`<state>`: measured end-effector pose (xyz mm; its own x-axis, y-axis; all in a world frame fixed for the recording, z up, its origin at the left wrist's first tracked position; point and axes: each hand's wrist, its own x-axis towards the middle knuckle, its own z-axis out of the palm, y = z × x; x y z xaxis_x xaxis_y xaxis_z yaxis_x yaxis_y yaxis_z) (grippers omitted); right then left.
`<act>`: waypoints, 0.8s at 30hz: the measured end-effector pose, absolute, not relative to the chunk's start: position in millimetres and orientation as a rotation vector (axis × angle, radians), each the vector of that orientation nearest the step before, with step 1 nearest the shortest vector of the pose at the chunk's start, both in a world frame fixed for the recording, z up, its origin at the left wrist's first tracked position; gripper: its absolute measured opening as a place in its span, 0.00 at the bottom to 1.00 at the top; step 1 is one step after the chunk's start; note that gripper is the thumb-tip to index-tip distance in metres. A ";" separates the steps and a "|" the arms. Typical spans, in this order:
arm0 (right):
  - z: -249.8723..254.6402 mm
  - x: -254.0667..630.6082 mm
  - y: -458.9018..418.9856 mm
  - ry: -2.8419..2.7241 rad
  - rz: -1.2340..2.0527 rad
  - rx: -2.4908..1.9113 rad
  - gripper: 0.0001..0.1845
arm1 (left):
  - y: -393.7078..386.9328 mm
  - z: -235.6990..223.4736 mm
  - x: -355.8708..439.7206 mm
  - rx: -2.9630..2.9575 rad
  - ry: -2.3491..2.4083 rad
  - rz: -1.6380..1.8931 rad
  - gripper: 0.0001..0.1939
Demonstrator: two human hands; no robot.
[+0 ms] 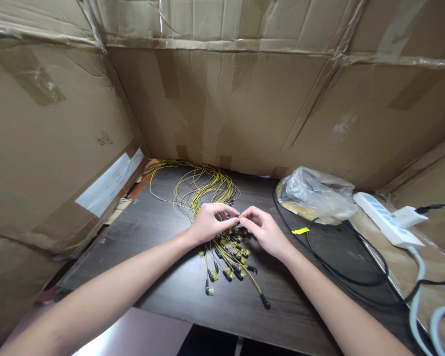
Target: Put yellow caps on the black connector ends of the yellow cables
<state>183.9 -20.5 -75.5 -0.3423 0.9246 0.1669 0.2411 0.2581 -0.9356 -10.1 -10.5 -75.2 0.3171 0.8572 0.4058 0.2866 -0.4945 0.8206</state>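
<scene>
Over the middle of the table, my left hand (211,221) and my right hand (262,228) meet with thumbs and forefingers pinched together. Between the left fingertips is a black-ended cable connector, mostly covered by the fingers. My right fingertips close on a small yellow cap at that connector's end; its details are too small to make out. Below the hands lies a pile of black angled connectors (241,273), many with clear yellow caps (228,272). One connector without a visible cap (264,301) lies apart, nearer the front edge. Their thin yellow cables (215,184) loop away behind my left hand.
A crumpled clear plastic bag (315,190) with yellowish contents sits at the back right. Beside it are a white power strip (383,217) with a plugged-in adapter and a looped black cable (341,277) bearing a yellow tag (300,231). Cardboard walls (215,109) enclose the table.
</scene>
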 end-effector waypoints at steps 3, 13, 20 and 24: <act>-74.1 183.2 -21.1 -1.762 1.157 -1.076 0.18 | -11.3 -74.1 -10.0 1.970 1.004 1.164 0.09; -76.5 177.2 -25.0 -1.831 0.954 -1.110 0.24 | -15.6 -72.7 -8.9 2.007 0.996 1.167 0.08; -77.1 172.8 -28.4 -1.826 0.876 -1.135 0.22 | -14.1 -73.8 -9.4 1.936 1.011 1.161 0.09; -74.4 170.8 -31.9 -1.811 0.858 -1.126 0.19 | -11.7 -75.6 -10.8 1.882 1.007 1.189 0.11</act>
<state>170.8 -31.9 -74.4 -0.2654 0.9215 0.2836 0.3639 0.3682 -0.8556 -10.8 -11.7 -75.6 0.2822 0.8734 0.3969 0.2477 -0.4660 0.8494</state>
